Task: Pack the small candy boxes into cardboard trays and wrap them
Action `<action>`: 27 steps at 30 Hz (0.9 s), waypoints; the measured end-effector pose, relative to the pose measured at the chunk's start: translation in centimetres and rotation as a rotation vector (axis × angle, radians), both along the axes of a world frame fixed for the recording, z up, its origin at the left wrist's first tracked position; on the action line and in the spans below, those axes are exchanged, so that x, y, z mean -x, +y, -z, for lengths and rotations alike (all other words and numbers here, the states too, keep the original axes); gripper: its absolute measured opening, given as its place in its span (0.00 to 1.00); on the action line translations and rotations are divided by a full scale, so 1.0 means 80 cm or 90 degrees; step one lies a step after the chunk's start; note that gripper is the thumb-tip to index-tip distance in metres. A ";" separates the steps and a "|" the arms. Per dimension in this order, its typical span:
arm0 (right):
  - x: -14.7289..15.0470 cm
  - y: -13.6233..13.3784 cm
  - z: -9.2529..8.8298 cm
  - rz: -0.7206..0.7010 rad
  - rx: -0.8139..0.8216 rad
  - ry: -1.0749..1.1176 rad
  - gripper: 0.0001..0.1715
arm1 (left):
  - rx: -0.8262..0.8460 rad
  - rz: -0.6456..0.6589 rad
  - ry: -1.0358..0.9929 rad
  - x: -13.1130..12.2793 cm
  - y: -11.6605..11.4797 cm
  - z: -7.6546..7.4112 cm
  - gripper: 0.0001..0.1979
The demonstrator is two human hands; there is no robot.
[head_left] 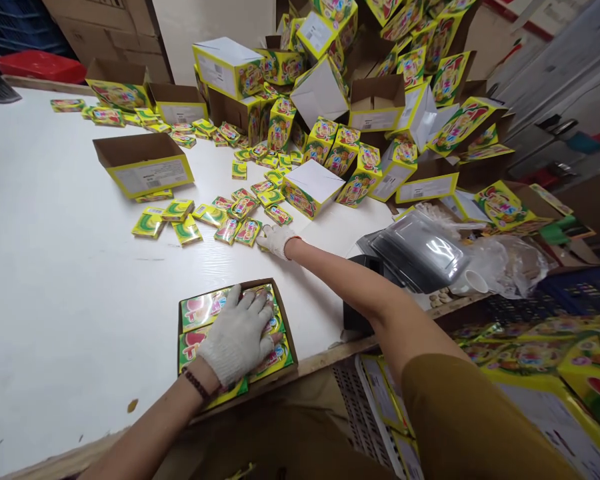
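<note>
Pressing flat on the packets [200,310] in the near carton [289,337], the left hand [237,333] lies with fingers spread, gripping nothing. The right hand [276,240] reaches farther, at a loose packet [249,231]; I cannot tell whether it grips. A heap of yellow boxes [330,153] crowds the far right, and an open box [143,163] sits far left.

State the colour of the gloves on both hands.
White knit fabric, on the left hand and the right hand; the head view shows it best, on the left.

A white-topped table [40,267] stands before a pale wall [205,27], brown cartons [105,27] at its left, perhaps grey shutters [555,73] right.
</note>
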State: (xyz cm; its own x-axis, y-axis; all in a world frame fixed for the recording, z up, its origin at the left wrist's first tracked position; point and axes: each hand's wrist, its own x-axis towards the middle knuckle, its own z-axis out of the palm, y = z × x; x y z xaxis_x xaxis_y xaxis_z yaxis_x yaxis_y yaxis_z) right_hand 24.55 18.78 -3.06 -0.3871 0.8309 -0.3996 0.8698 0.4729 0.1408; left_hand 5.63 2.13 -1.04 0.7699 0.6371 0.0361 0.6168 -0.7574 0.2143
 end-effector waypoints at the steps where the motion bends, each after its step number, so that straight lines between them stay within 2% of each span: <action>1: -0.001 -0.007 -0.004 0.000 0.012 0.014 0.20 | 0.014 0.003 -0.041 0.007 0.000 0.000 0.17; 3: -0.007 -0.026 -0.019 0.019 0.020 0.095 0.20 | 0.038 -0.034 -0.151 0.024 0.001 0.000 0.15; 6: -0.023 -0.071 -0.054 0.095 0.028 0.403 0.27 | 0.037 -0.179 -0.324 0.051 -0.001 0.002 0.15; 9: -0.030 -0.138 -0.078 0.114 0.159 0.746 0.35 | 0.014 -0.269 -0.384 0.068 -0.007 0.004 0.16; 11: -0.026 -0.187 -0.076 0.092 0.257 0.835 0.37 | -0.007 -0.265 -0.357 0.070 -0.016 0.005 0.16; 13: -0.020 -0.229 -0.061 0.078 0.287 0.812 0.37 | -0.030 -0.223 -0.291 0.070 -0.027 0.007 0.16; 16: -0.017 -0.267 -0.031 0.035 0.183 0.678 0.40 | -0.092 -0.153 -0.166 0.067 -0.044 0.014 0.18; 18: -0.022 -0.273 -0.018 -0.001 0.094 0.594 0.47 | -0.134 -0.130 -0.114 0.066 -0.051 0.018 0.18; 20: -0.029 -0.272 -0.012 -0.029 0.052 0.529 0.50 | -0.156 -0.120 -0.096 0.066 -0.055 0.020 0.16; 24: -0.027 -0.275 -0.010 -0.076 0.029 0.398 0.42 | -0.165 -0.114 -0.120 0.064 -0.055 0.012 0.13; 27: -0.013 -0.292 -0.007 -0.096 0.021 0.311 0.44 | -0.130 -0.062 -0.185 0.053 -0.057 0.003 0.10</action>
State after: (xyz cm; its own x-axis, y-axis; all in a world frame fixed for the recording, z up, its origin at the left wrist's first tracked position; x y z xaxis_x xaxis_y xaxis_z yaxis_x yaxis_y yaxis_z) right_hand 25.62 -4.55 -2.52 -0.6499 0.7414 -0.1672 0.7521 0.5955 -0.2825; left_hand 1.41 -2.45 -1.29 0.6454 0.6637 0.3782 0.6234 -0.7437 0.2413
